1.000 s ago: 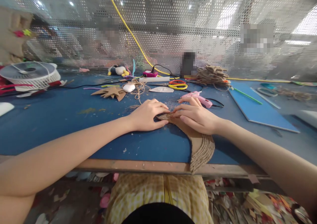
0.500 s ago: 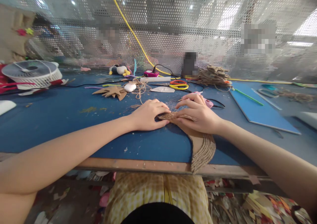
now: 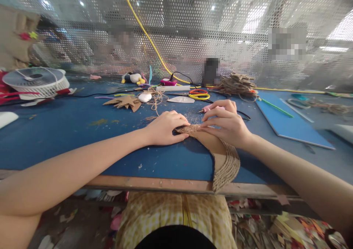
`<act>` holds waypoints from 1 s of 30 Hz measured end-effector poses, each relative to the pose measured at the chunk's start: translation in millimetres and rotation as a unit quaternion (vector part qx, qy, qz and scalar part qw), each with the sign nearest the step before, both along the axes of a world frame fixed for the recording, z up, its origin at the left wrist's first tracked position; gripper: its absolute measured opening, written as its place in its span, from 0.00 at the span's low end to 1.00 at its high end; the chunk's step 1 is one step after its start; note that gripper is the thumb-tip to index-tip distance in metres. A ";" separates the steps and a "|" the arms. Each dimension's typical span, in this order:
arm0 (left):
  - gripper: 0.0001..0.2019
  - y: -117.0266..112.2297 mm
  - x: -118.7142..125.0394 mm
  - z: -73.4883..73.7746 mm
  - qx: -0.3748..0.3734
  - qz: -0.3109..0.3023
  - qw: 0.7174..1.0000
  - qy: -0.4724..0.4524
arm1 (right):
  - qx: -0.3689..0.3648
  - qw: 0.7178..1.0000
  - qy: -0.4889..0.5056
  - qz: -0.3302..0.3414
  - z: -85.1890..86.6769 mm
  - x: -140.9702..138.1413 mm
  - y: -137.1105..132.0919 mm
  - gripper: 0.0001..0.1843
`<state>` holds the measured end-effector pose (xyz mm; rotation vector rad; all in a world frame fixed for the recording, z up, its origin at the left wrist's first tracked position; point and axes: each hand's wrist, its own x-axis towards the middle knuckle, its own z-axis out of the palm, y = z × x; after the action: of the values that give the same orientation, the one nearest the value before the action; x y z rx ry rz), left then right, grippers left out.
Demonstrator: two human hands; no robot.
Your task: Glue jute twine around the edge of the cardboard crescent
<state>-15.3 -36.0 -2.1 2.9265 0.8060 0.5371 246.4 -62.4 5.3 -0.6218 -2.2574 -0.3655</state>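
A crescent-shaped cardboard piece (image 3: 220, 151) lies on the blue table, its lower tip reaching over the front edge. Rows of brown twine (image 3: 230, 168) cover its outer band, while the inner part is bare cardboard. My left hand (image 3: 167, 127) pinches the piece's far-left tip between thumb and fingers. At the upper edge, my right hand (image 3: 230, 126) has thumb and fingertips closed on the twine-covered rim; the exact hold is partly hidden. Just behind the right fingers lies a pink glue gun (image 3: 210, 109), partly covered by that hand.
Behind the hands lie yellow-handled scissors (image 3: 200, 96), loose twine (image 3: 157, 98), cardboard cutouts (image 3: 125, 103) and a white case (image 3: 145, 97). A twine bundle (image 3: 238, 85) and blue board (image 3: 295, 124) are on the right. A white fan (image 3: 37, 82) stands left, before a perforated metal screen (image 3: 176, 28).
My right hand has lifted slightly and shifted right along the piece, uncovering more cardboard and twine. My left hand stays on the tip.
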 end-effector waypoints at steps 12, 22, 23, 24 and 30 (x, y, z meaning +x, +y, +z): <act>0.16 -0.3 -0.6 -0.2 -0.007 0.003 1.000 0.001 | -0.106 0.994 0.011 0.036 2.0 -4.9 -2.4 0.08; 0.16 -0.5 0.0 0.4 -0.008 0.000 1.000 -0.005 | -0.279 0.958 0.004 0.072 -2.9 -11.4 -3.5 0.10; 0.16 -0.3 -0.1 0.1 -0.008 -0.001 1.000 -0.007 | -0.273 0.959 0.010 0.073 -2.8 -11.1 -3.4 0.09; 0.16 -0.2 -0.3 -0.2 -0.008 -0.002 1.000 -0.008 | -0.262 0.962 0.016 0.071 -2.6 -10.7 -3.3 0.08; 0.16 -0.4 -0.5 -0.3 -0.013 -0.001 1.000 -0.006 | -0.135 0.990 0.012 0.022 -2.1 -7.2 0.2 0.05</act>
<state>-15.9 -36.4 -2.3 2.8973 0.8011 0.5404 239.2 -62.1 3.2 -0.7089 -2.3124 -0.0281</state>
